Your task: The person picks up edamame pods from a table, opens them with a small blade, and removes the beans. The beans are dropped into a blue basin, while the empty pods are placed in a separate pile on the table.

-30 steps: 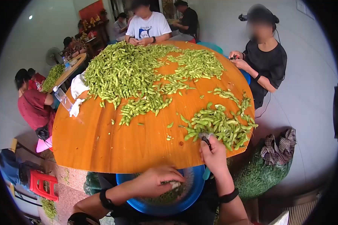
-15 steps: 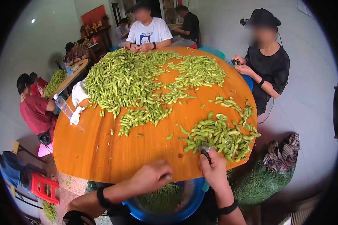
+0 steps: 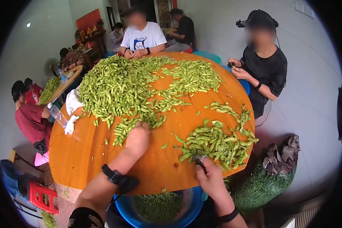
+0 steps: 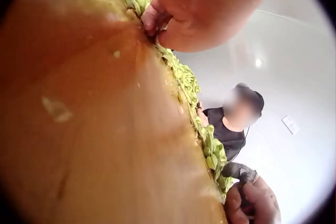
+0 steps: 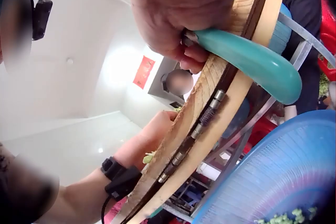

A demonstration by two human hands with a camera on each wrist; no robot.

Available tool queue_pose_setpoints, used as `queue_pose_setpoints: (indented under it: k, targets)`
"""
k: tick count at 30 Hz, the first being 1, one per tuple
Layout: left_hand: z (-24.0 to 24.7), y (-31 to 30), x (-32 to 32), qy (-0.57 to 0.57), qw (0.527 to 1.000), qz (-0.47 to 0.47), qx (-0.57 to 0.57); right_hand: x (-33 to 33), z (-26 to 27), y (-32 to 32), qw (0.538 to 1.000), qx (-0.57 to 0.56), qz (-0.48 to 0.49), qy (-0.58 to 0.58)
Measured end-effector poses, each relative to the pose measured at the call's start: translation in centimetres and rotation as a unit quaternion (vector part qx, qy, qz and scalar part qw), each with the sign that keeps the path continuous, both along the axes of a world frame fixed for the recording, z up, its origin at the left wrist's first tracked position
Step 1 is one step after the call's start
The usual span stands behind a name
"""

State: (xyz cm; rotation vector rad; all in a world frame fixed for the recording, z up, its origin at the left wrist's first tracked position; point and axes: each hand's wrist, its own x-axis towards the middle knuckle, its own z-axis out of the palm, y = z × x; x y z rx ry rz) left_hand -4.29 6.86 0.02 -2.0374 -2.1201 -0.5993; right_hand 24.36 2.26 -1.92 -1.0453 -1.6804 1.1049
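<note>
My left hand (image 3: 138,137) reaches over the table to the near edge of the big edamame heap (image 3: 114,85). Its fingers bend down at the loose pods, and the fingertips are partly hidden, so whether they pinch one I cannot tell. Close to the table's front edge, my right hand (image 3: 212,183) grips a hand tool (image 3: 200,162) with a dark and metal end. The tool's curved teal handle (image 5: 252,61) sticks out of the fist in the right wrist view. Just beyond that end lies a smaller pile of edamame pods (image 3: 216,142).
Below the table edge stands a blue basin (image 3: 121,211) with green bits inside. A plastic bottle (image 3: 57,115) lies by a white cloth (image 3: 73,102) at left. At right are a full green bag (image 3: 260,190) and a seated person (image 3: 268,68); another person (image 3: 142,38) sits opposite.
My left hand has gone from over the basin, across the table's front, forward to the pods by the heap. The right hand keeps its grip on the tool near the smaller pile.
</note>
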Motion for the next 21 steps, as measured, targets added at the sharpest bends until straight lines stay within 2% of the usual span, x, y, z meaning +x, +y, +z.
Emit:
queue_pose_setpoints:
  k: [2,4,5,7,9,10,11,12,14,15,17,18,19,21]
  targets:
    - [0.1,-0.4,-0.3,0.05,0.998,0.011,-0.022,-0.3,1.8,0.1,1.0,-0.021,0.017,-0.004]
    - [0.1,-0.9,-0.4,0.038,0.999,0.007,-0.012,-1.7,5.2,-0.6,0.989,-0.12,0.072,0.054]
    - [0.2,-1.2,-0.4,0.029,1.0,0.004,-0.001,-2.6,5.3,-0.4,0.989,-0.122,0.07,0.054]
    - [0.9,-2.0,-0.1,0.017,1.0,-0.001,-0.012,-4.5,4.2,0.7,0.995,-0.001,0.103,-0.005]
    - [2.5,-3.3,0.7,0.005,1.0,-0.009,-0.023,-6.1,3.1,1.5,0.995,0.012,0.102,-0.005]
    - [3.7,-4.3,1.5,-0.197,0.976,-0.045,-0.083,-6.7,3.4,2.0,0.99,-0.058,0.129,0.002]
    - [4.1,-4.7,1.9,-0.389,0.907,-0.078,-0.143,-7.1,3.6,2.2,0.979,-0.128,0.156,0.01]
    - [3.1,-4.8,2.0,-0.39,0.905,-0.084,-0.148,-7.4,3.7,2.3,0.98,-0.13,0.149,0.009]
    - [0.6,-5.1,1.9,-0.6,0.764,-0.187,-0.145,-8.0,3.7,2.4,0.973,-0.156,0.168,0.018]
    - [0.6,-5.1,2.1,-0.604,0.76,-0.191,-0.148,-8.1,3.8,2.4,0.974,-0.158,0.163,0.014]
    - [0.6,-5.6,2.5,-0.572,0.789,-0.189,-0.122,-8.2,4.0,2.0,0.969,-0.193,0.154,0.025]
    - [-0.1,-5.3,2.1,-0.527,0.812,-0.227,-0.107,-8.3,4.0,1.8,0.969,-0.195,0.152,0.02]
    - [-0.5,-5.3,1.9,-0.532,0.809,-0.227,-0.107,-8.3,4.0,1.7,0.971,-0.189,0.147,0.019]
    - [-0.6,-5.7,1.9,-0.437,0.855,-0.272,-0.068,-8.4,3.9,1.5,0.972,-0.185,0.141,0.015]
